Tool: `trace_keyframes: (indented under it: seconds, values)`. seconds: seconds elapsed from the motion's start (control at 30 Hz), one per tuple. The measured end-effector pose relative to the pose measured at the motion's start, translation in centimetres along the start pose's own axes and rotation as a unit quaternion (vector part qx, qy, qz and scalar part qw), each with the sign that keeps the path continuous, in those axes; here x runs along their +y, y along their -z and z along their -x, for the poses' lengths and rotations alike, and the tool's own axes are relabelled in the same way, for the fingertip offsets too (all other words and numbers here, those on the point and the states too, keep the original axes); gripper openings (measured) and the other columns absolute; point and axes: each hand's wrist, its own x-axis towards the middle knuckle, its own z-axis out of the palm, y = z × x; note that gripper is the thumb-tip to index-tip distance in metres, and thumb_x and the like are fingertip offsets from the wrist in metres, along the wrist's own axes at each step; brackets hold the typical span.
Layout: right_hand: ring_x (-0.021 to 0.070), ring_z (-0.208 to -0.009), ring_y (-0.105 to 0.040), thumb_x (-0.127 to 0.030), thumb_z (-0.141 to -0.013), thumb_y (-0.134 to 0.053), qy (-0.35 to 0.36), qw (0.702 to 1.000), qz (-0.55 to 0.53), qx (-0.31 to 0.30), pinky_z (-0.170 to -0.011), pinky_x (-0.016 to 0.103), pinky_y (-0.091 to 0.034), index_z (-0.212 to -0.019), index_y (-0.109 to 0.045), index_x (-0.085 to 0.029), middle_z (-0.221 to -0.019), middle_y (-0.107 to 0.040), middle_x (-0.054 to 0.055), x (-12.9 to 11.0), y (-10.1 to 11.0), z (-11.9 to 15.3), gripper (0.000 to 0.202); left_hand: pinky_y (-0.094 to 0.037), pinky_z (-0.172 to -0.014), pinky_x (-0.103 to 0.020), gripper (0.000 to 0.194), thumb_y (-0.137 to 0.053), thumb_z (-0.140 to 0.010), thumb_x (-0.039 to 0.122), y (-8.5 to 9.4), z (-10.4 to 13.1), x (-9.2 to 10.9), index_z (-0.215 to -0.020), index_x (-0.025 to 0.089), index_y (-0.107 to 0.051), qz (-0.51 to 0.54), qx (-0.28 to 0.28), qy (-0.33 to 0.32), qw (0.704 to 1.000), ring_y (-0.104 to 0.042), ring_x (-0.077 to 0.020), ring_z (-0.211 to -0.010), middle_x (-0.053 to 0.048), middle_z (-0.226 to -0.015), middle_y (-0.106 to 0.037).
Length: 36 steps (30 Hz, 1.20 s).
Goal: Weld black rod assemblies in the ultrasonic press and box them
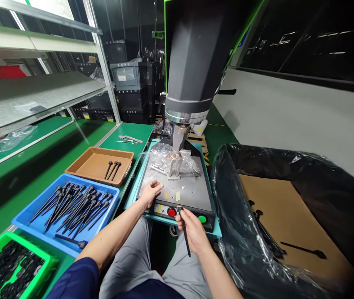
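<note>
My right hand (193, 229) holds a black strap-like part (184, 233) by its head, with the thin end pointing down, in front of the machine base between the red button (171, 212) and the green button (202, 218). My left hand (151, 193) rests at the front left edge of the grey machine plate (195, 192); its fingers are partly spread and nothing shows in them. Behind it, a metal fixture (174, 167) wrapped in clear plastic stands under the machine head (189, 62).
Left are a blue tray (23, 220) of black parts, a brown tray (80, 164) holding several, and a green bin (50, 265) of small black pieces. A plastic-lined box (273, 191) stands right. Metal tools (130, 139) lie behind the trays.
</note>
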Motion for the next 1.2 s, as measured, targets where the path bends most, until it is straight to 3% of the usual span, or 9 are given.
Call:
trace_keyframes:
  seconds: [0.13,0.37,0.47,0.57,0.63,0.73,0.93,1.03,1.2]
  values:
    - [0.0127,-0.065,-0.057,-0.047,-0.067,-0.082,-0.023,0.998,-0.017,-0.049,-0.055,0.021,-0.042,-0.095,-0.062,-0.018,-0.080,-0.067,0.005,-0.2,-1.2,-1.5,0.045,-0.049,-0.092,-0.032,0.031,-0.074,-0.078,0.032,-1.0,-1.1,1.6,-0.101,0.016,-0.061,0.053,-0.042,0.010,0.998,-0.062,-0.0219,-0.109,-0.015,-0.124,-0.062]
    - [0.0102,-0.050,-0.053,-0.043,-0.067,-0.078,-0.094,0.986,-0.007,-0.136,-0.042,0.019,-0.033,-0.093,-0.059,-0.018,-0.074,-0.063,0.001,1.1,-5.2,-5.3,0.042,-0.058,-0.068,-0.025,0.021,-0.066,-0.085,0.027,-2.0,1.5,2.7,-0.099,0.011,-0.062,0.148,-0.099,0.060,0.982,-0.071,-0.0175,-0.076,-0.015,-0.102,-0.071]
    - [0.0120,-0.049,-0.052,-0.040,-0.071,-0.072,-0.034,0.988,-0.026,-0.147,-0.042,0.021,-0.035,-0.094,-0.061,-0.019,-0.068,-0.061,-0.001,1.4,-7.1,-7.3,0.033,-0.060,-0.067,-0.025,0.019,-0.064,-0.087,0.022,-2.4,2.3,3.2,-0.100,0.009,-0.060,0.174,-0.108,0.078,0.976,-0.072,-0.0187,-0.076,-0.015,-0.100,-0.071]
    - [0.0173,-0.071,-0.063,-0.041,-0.074,-0.068,0.084,0.989,-0.067,-0.104,-0.061,0.027,-0.050,-0.097,-0.062,-0.021,-0.085,-0.067,0.004,0.5,-7.7,-9.5,0.031,-0.061,-0.067,-0.026,0.016,-0.061,-0.088,0.019,-2.6,2.5,3.7,-0.099,0.008,-0.060,0.197,-0.108,0.092,0.970,-0.072,-0.0200,-0.077,-0.016,-0.096,-0.072]
    - [0.0198,-0.087,-0.064,-0.040,-0.073,-0.069,0.132,0.988,-0.053,-0.052,-0.078,0.031,-0.051,-0.100,-0.061,-0.021,-0.095,-0.068,0.005,-0.6,-7.2,-10.9,0.034,-0.061,-0.070,-0.027,0.015,-0.060,-0.088,0.018,-2.6,2.6,3.8,-0.098,0.007,-0.060,0.203,-0.111,0.098,0.968,-0.073,-0.0200,-0.076,-0.016,-0.094,-0.072]
    - [0.0225,-0.096,-0.063,-0.041,-0.072,-0.069,0.197,0.980,0.031,0.028,-0.088,0.036,-0.048,-0.109,-0.059,-0.020,-0.098,-0.068,0.006,-2.6,-5.9,-12.7,0.044,-0.061,-0.071,-0.028,0.013,-0.060,-0.088,0.018,-2.6,2.6,3.9,-0.096,0.007,-0.060,0.201,-0.113,0.102,0.968,-0.073,-0.0194,-0.074,-0.017,-0.093,-0.072]
    - [0.0274,-0.119,-0.051,-0.045,-0.075,-0.064,0.352,0.904,0.204,0.128,-0.096,0.039,-0.043,-0.107,-0.068,-0.018,-0.131,-0.052,0.013,-5.4,-4.7,-14.7,0.041,-0.060,-0.067,-0.027,0.016,-0.060,-0.088,0.020,-3.5,3.2,4.1,-0.098,0.007,-0.061,0.192,-0.128,0.113,0.966,-0.073,-0.0218,-0.075,-0.019,-0.094,-0.073]
    - [0.0295,-0.125,-0.045,-0.047,-0.074,-0.064,0.369,0.896,0.195,0.150,-0.095,0.040,-0.043,-0.109,-0.068,-0.017,-0.139,-0.044,0.015,-6.2,-5.0,-15.5,0.046,-0.059,-0.067,-0.027,0.018,-0.062,-0.087,0.021,-3.8,3.3,3.9,-0.098,0.006,-0.061,0.192,-0.127,0.122,0.966,-0.072,-0.0208,-0.072,-0.020,-0.097,-0.072]
    - [0.0291,-0.127,-0.044,-0.048,-0.070,-0.064,0.352,0.905,0.168,0.167,-0.104,0.040,-0.036,-0.107,-0.069,-0.017,-0.135,-0.051,0.014,-7.3,-5.6,-17.1,0.048,-0.060,-0.069,-0.027,0.020,-0.065,-0.085,0.022,-3.8,3.2,3.5,-0.097,0.006,-0.063,0.191,-0.144,0.126,0.963,-0.073,-0.0207,-0.073,-0.020,-0.099,-0.072]
